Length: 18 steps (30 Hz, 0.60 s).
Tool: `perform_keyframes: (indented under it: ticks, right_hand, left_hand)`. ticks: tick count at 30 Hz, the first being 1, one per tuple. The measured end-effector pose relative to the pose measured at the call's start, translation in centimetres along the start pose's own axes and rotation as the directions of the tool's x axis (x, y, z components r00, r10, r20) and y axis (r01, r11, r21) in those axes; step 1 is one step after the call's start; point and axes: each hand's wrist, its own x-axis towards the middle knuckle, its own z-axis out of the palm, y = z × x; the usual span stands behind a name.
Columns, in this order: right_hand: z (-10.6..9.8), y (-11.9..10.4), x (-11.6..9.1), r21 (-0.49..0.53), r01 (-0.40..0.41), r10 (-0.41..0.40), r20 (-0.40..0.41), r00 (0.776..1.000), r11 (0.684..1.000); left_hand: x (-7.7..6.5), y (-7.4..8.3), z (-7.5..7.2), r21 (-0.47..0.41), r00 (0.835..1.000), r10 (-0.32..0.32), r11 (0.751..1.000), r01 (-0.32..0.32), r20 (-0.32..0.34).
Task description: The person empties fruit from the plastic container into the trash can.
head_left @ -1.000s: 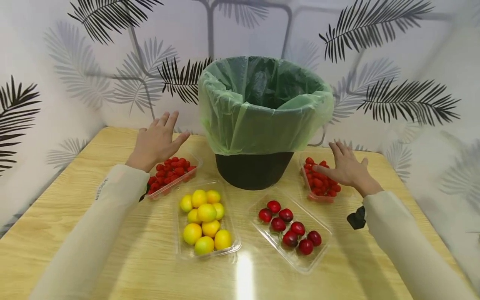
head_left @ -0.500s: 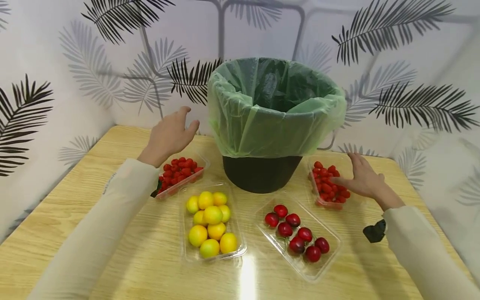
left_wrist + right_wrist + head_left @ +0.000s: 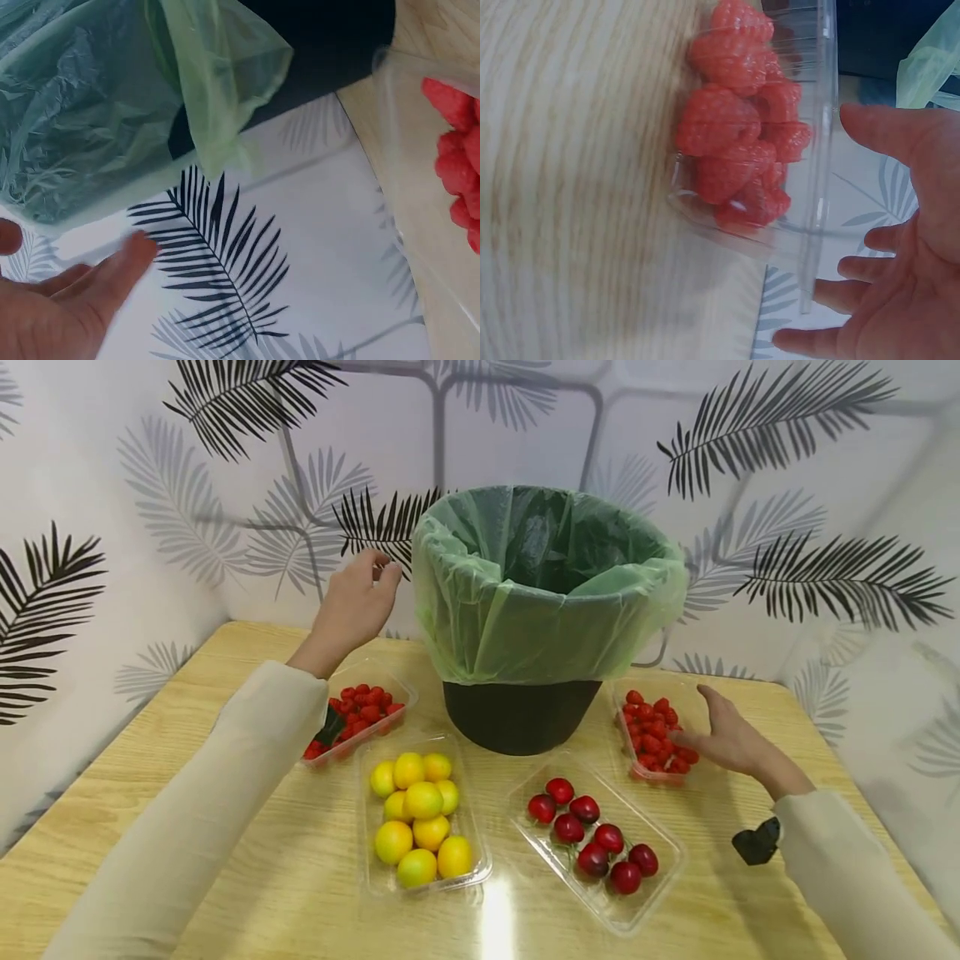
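Observation:
My left hand is raised beside the left rim of a black bin lined with a green plastic bag. Its fingers are loosely bent, with nothing held in the left wrist view. Below that forearm sits a clear tub of raspberries, partly covered by the sleeve. Over the right edge of another clear tub hovers my right hand, fingers spread and thumb apart. Raspberries fill the lower part of this tub. In the right wrist view, the fingertips are close to its rim; contact is unclear.
A clear tray of yellow citrus fruit stands at front left of the bin. At front right lies an angled clear tray with dark red cherries. A leaf-patterned wall rises behind the wooden table.
My left hand has risen and come nearer the bin rim, its fingers bending from spread to loosely curved. The right hand has shifted slightly lower and right by its tub. The head view has shifted.

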Motion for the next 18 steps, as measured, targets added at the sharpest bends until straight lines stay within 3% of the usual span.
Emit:
perform_keyframes:
  ticks: [3, 8, 13, 15, 18]
  right_hand:
    - [0.3, 0.2, 0.0, 0.04, -0.012, 0.011, 0.027, 1.0, 0.999]
    - [0.4, 0.7, -0.1, 0.124, -0.039, 0.033, 0.053, 0.998, 0.991]
    - [0.6, 1.3, -0.4, 0.265, -0.095, 0.069, 0.106, 0.992, 0.96]
    - [0.8, 1.4, -0.5, 0.301, -0.111, 0.078, 0.121, 0.99, 0.947]
    - [1.1, 1.6, -0.4, 0.35, -0.113, 0.072, 0.128, 0.989, 0.93]
  left_hand:
    - [0.3, 0.8, 0.0, -0.067, 1.0, 0.003, 0.998, -0.004, -0.017]
    - [0.9, 2.7, -0.1, -0.185, 0.999, -0.034, 0.982, 0.038, 0.021]
    - [1.5, 4.4, -0.2, -0.349, 0.992, -0.086, 0.93, 0.114, 0.093]
    - [1.6, 4.9, -0.1, -0.383, 0.986, -0.106, 0.912, 0.147, 0.127]
    - [1.7, 5.5, 0.1, -0.391, 0.98, -0.124, 0.903, 0.177, 0.156]
